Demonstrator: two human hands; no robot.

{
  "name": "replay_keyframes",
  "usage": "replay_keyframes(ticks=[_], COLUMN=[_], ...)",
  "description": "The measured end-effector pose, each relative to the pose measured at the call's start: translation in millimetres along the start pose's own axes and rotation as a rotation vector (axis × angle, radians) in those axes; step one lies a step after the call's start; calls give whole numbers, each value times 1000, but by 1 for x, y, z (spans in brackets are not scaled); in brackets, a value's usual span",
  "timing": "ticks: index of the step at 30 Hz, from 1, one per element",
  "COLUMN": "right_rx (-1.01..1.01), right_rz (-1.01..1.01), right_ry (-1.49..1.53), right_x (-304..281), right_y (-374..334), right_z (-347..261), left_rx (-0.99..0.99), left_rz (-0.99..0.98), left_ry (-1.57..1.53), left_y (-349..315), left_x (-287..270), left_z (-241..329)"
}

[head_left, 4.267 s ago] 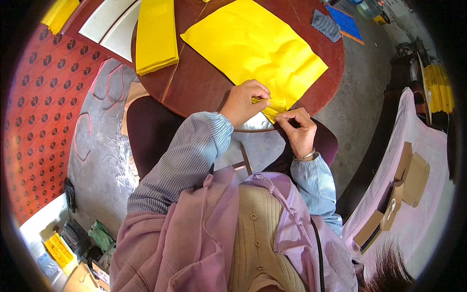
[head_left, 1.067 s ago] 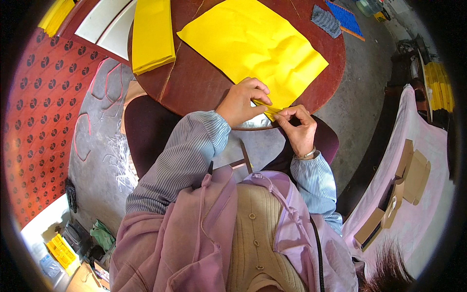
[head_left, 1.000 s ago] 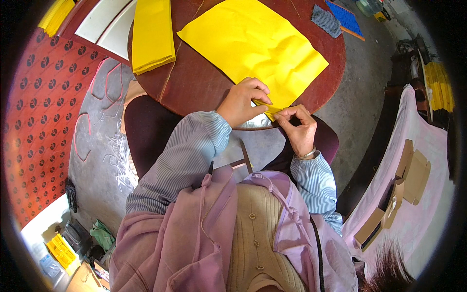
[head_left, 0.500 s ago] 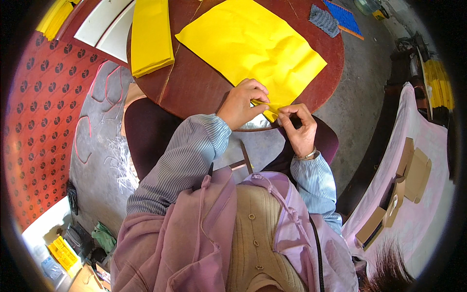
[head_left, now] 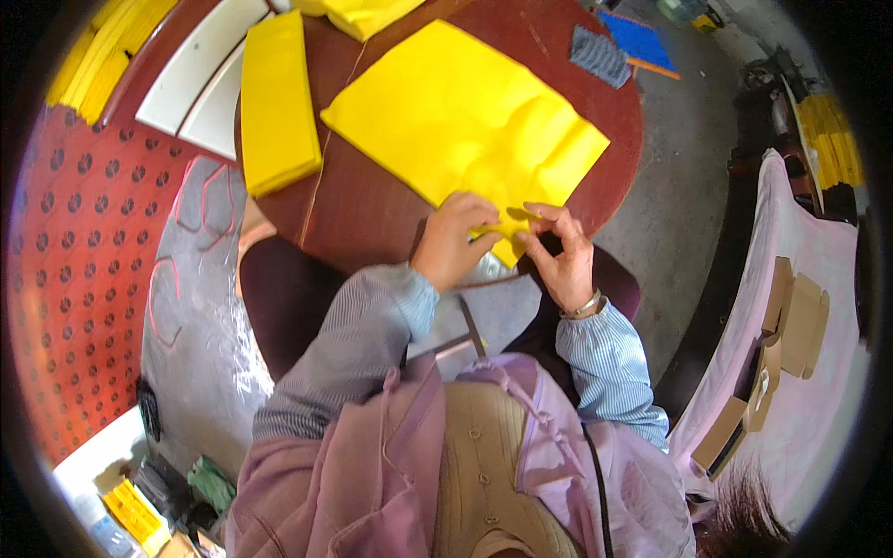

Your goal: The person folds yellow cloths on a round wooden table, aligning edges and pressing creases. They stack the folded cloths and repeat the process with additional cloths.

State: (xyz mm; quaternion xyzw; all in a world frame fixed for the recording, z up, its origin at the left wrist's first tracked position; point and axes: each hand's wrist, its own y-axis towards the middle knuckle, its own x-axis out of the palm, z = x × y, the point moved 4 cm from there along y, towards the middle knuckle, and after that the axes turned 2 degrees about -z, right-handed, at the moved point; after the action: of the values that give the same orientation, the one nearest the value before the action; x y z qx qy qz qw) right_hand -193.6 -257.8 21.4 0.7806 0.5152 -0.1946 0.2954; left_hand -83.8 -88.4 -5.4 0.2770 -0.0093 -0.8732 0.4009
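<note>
A large yellow cloth-like sheet (head_left: 465, 112) lies slantwise on the round red-brown table (head_left: 372, 219), its narrow near corner reaching the table's front edge. My left hand (head_left: 454, 244) bends over the left side of that corner, thumb and fingers closed on the material. At the corner's right side is my right hand (head_left: 564, 259), its thumb and forefinger apart with a gap between them. The thumb tip is close to the sheet's edge; whether it touches, I cannot tell. Something shiny and pale shows under the corner.
A stack of folded yellow pieces (head_left: 279, 112) lies at the table's left, with more yellow material (head_left: 372, 14) behind. A grey knitted cloth (head_left: 600, 56) rests at the far right edge. Opened cardboard boxes (head_left: 795, 321) sit on a pink-covered surface at right.
My right thumb and forefinger have parted from their pinch at the corner. My left hand stays on the sheet. The whole view has shifted, so the table appears lower.
</note>
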Motion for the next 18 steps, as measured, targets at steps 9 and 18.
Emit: replay_keyframes(ticks=[9,18], right_rx=[-61,73], right_rz=[309,262], right_ry=[-342,-713], right_x=[-85,-106], right_y=[203,270], right_z=[133,214], left_rx=[-76,-24], left_rz=[-21,8], left_ry=[-55,-140], left_y=[0,1], left_x=[-4,-6], left_z=[11,10])
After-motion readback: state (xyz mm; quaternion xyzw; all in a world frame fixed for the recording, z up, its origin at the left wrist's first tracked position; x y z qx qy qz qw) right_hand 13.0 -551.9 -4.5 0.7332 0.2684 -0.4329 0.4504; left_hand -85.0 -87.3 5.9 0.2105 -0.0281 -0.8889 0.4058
